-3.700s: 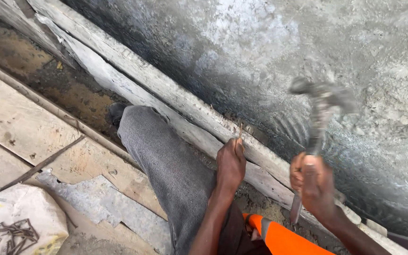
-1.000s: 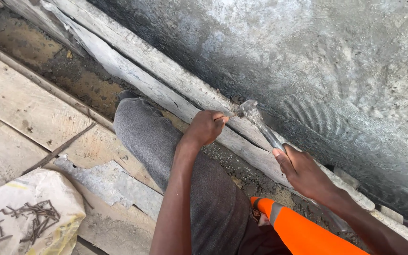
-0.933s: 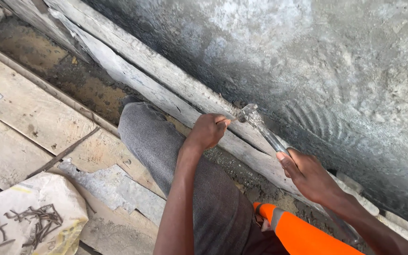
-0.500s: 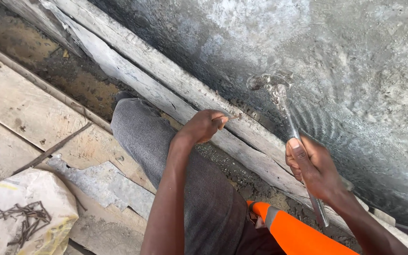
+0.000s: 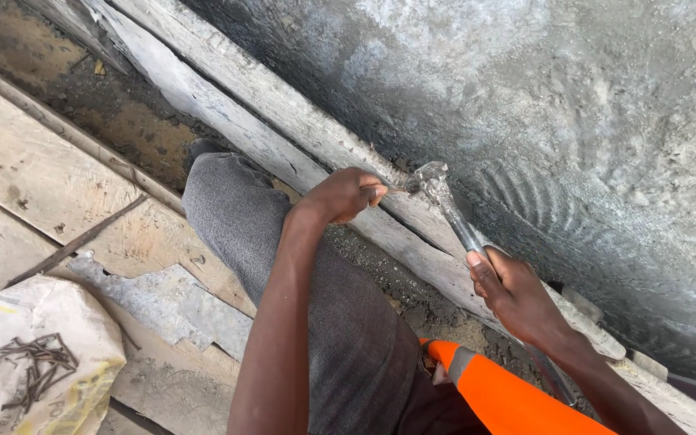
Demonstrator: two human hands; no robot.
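Note:
My right hand (image 5: pixel 517 294) grips the metal handle of a hammer (image 5: pixel 443 201), whose head rests against a nail (image 5: pixel 396 190). My left hand (image 5: pixel 341 193) pinches that nail against a long weathered wooden plank (image 5: pixel 267 109) that runs along the foot of a rough grey concrete wall (image 5: pixel 541 121). My leg in grey trousers (image 5: pixel 283 258) stretches out below both hands.
A pale sack (image 5: pixel 38 362) at the lower left carries a pile of several rusty nails (image 5: pixel 22 374). Wooden boards (image 5: pixel 34 177) lie on the left, with a broken grey slab (image 5: pixel 163 298) on them. An orange sleeve or vest piece (image 5: pixel 509 395) shows at the bottom.
The hammer was raised half a second ago and has come down onto the nail. My left hand has stayed on the nail at the plank.

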